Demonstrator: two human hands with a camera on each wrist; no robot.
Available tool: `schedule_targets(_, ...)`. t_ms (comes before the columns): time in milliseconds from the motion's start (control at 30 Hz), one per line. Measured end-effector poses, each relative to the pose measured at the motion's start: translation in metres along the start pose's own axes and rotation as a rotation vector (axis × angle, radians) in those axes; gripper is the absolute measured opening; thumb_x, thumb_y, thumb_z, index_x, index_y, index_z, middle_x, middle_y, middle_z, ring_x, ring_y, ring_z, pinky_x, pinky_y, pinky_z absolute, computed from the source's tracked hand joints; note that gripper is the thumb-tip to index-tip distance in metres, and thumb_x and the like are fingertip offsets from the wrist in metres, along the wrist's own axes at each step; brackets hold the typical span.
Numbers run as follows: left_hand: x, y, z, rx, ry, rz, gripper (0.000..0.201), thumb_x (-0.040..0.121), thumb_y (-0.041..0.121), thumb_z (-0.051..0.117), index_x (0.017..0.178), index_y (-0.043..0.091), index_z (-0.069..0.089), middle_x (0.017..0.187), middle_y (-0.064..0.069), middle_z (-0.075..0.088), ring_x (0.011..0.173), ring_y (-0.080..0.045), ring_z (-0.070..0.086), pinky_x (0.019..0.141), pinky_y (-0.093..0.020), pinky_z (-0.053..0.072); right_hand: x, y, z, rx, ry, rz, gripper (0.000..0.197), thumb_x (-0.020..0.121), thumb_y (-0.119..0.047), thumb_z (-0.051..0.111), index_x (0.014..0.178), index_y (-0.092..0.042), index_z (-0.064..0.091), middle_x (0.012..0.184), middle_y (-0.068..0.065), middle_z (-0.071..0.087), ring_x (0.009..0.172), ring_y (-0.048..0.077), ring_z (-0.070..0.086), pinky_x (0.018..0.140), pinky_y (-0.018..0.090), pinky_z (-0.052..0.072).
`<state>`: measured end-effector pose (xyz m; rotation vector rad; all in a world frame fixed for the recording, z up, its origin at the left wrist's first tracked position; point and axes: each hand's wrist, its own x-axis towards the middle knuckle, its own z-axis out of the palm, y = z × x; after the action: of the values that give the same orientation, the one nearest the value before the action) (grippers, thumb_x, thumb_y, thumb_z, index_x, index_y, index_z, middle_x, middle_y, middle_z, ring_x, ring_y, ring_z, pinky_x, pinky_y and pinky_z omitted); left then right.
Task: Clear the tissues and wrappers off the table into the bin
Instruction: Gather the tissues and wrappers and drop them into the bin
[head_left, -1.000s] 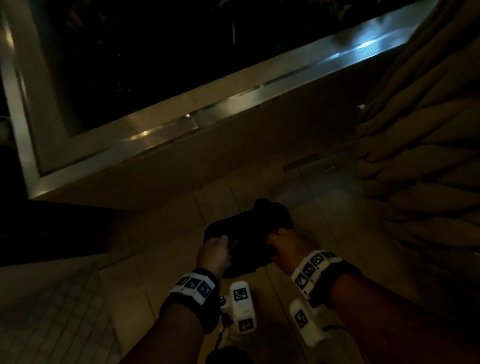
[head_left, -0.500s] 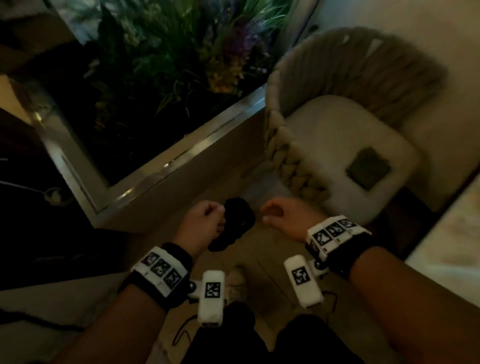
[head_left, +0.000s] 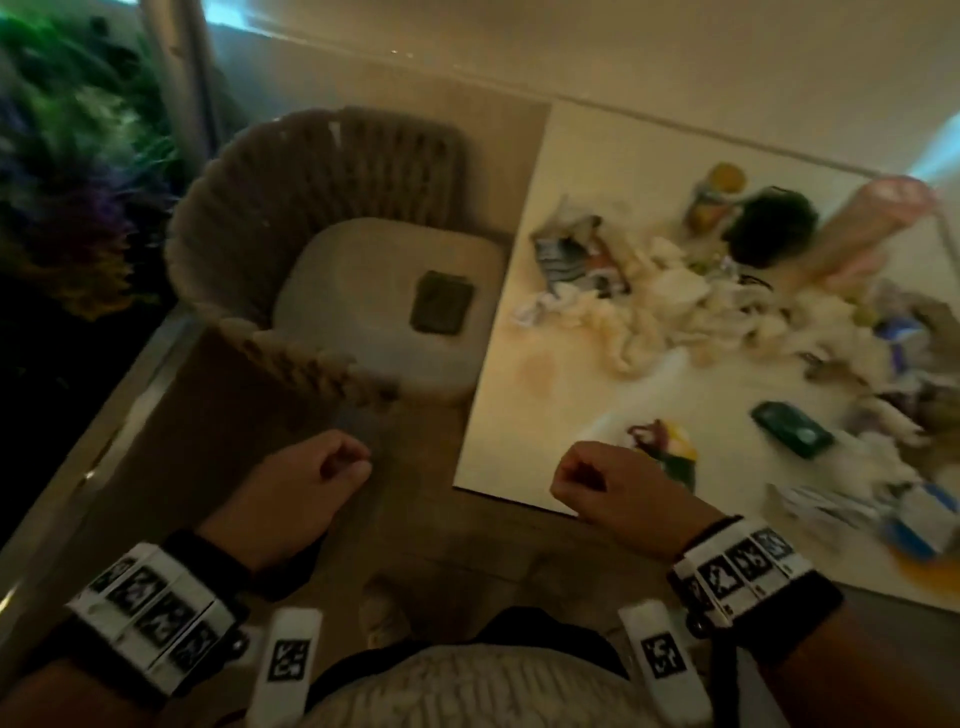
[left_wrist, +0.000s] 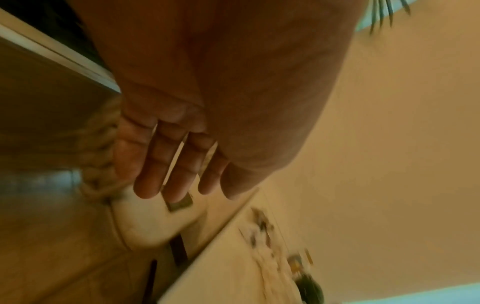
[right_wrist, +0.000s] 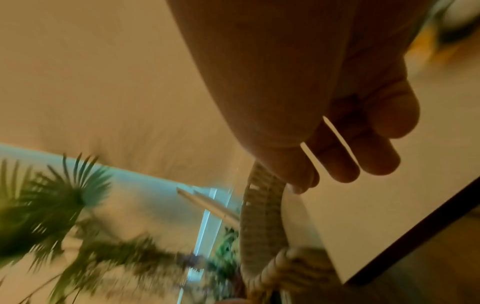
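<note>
A heap of crumpled white tissues (head_left: 670, 306) lies on the white table (head_left: 524, 415) at the right of the head view. Mixed in are a striped wrapper (head_left: 566, 254) and blue and white packets (head_left: 857, 514). A colourful wrapper (head_left: 670, 447) lies at the near edge. My right hand (head_left: 576, 475) hovers over the table's near left corner, fingers (right_wrist: 358, 148) loosely curled and holding nothing. My left hand (head_left: 343, 462) hangs over the floor left of the table, fingers (left_wrist: 166, 164) relaxed and also holding nothing. No bin is in view.
A woven chair (head_left: 311, 197) with a pale cushion and a dark square (head_left: 441, 309) on it stands left of the table. A yellow can (head_left: 714, 200), a black lump (head_left: 769, 226), a pinkish tube (head_left: 857, 228) and a dark green object (head_left: 792, 428) sit on the table. Plants (head_left: 67, 182) fill the far left.
The view has swung from the floor up and right to the table. Both hands held a black bag a second ago; now both are free and the bag is out of sight.
</note>
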<state>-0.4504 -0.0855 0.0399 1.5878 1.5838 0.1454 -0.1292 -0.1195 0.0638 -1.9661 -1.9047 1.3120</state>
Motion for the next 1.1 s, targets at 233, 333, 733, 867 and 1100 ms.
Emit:
schedule_targets(233,0.060,0.116,0.068,0.048,-0.130,0.090,0.017,0.095,0.035,0.057,0.109,0.027,0.059,0.095,0.003,0.065,0.089,-0.018,0.064,0.077,-0.034,0.053,-0.065,0.121,-0.056,0.066,0.133,0.144,0.009,0.089,-0.034,0.062,0.084,-0.027,0.061,0.078,-0.004,0.065,0.072,0.010,0.062,0.071,0.036,0.055)
schedule_targets(333,0.087,0.168,0.112,0.090,-0.132,0.121,0.021,0.094,0.041,0.056,0.109,0.027,0.057,0.090,0.002,0.063,0.083,-0.020,0.062,0.076,-0.037,0.053,-0.075,0.154,-0.083,0.071,0.101,0.161,0.007,0.091,-0.030,0.060,0.084,-0.029,0.061,0.078,-0.005,0.066,0.068,0.007,0.063,0.068,0.033,0.056)
schedule_targets(733,0.128,0.259,0.233,0.688,-0.246,0.070,0.074,0.068,0.074,0.063,0.121,0.027,0.044,0.122,-0.005,0.045,0.112,-0.032,0.043,0.093,-0.051,0.045,-0.122,0.234,-0.144,-0.001,0.061,0.196,0.005,0.089,-0.035,0.062,0.088,-0.034,0.058,0.075,-0.008,0.058,0.068,0.004,0.053,0.057,0.016,0.040)
schedule_targets(867,0.134,0.256,0.234,0.645,-0.268,0.056,0.054,0.073,0.068,0.063,0.104,0.026,0.051,0.109,-0.004,0.053,0.098,-0.027,0.052,0.085,-0.043,0.049,-0.145,0.250,-0.152,-0.045,0.114,0.301,0.011,0.089,-0.033,0.063,0.084,-0.037,0.054,0.073,-0.008,0.056,0.076,0.003,0.055,0.063,0.013,0.029)
schedule_targets(1100,0.128,0.269,0.221,0.399,-0.285,0.174,0.025,0.089,0.046,0.062,0.087,0.021,0.055,0.086,-0.002,0.058,0.073,-0.018,0.055,0.060,-0.031,0.041,-0.141,0.273,-0.139,-0.188,0.263,0.249,0.046,0.071,-0.048,0.076,0.109,-0.037,0.052,0.102,-0.011,0.044,0.095,0.009,0.046,0.080,0.024,0.030)
